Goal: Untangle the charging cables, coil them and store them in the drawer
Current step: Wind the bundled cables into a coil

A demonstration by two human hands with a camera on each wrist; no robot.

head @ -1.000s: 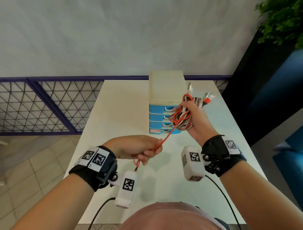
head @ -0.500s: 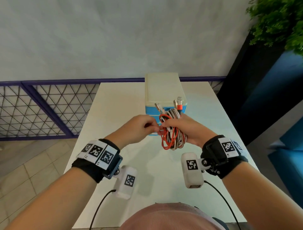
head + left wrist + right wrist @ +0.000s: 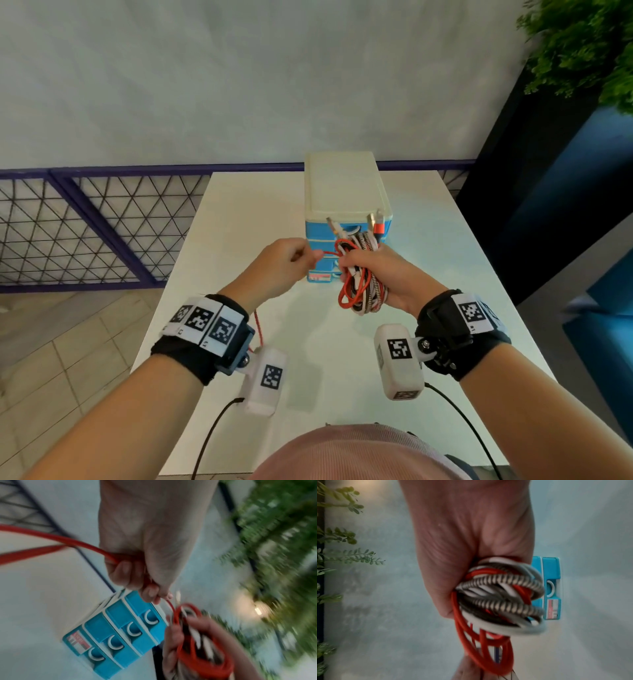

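My right hand (image 3: pixel 373 270) grips a coiled bundle of cables (image 3: pixel 361 287), red, white and braided grey, held above the table in front of the drawer unit (image 3: pixel 346 192). In the right wrist view the bundle of cables (image 3: pixel 498 601) fills my fist. My left hand (image 3: pixel 291 260) pinches the loose red cable (image 3: pixel 327 253) a short way left of the bundle; its tail hangs down past my left wrist. The left wrist view shows the red cable (image 3: pixel 72 540) running through my left hand (image 3: pixel 147 566). The drawer unit (image 3: pixel 116 635) has several blue drawers, all closed.
The white table (image 3: pixel 239 212) holds only the drawer unit at its far middle. A purple mesh railing (image 3: pixel 85 222) runs along the left and back. A dark blue planter with a green plant (image 3: pixel 582 51) stands at the right.
My left hand rose from low near my body to the bundle, then pulled slightly left with the red cable taut. My right hand lowered and turned the bundle.
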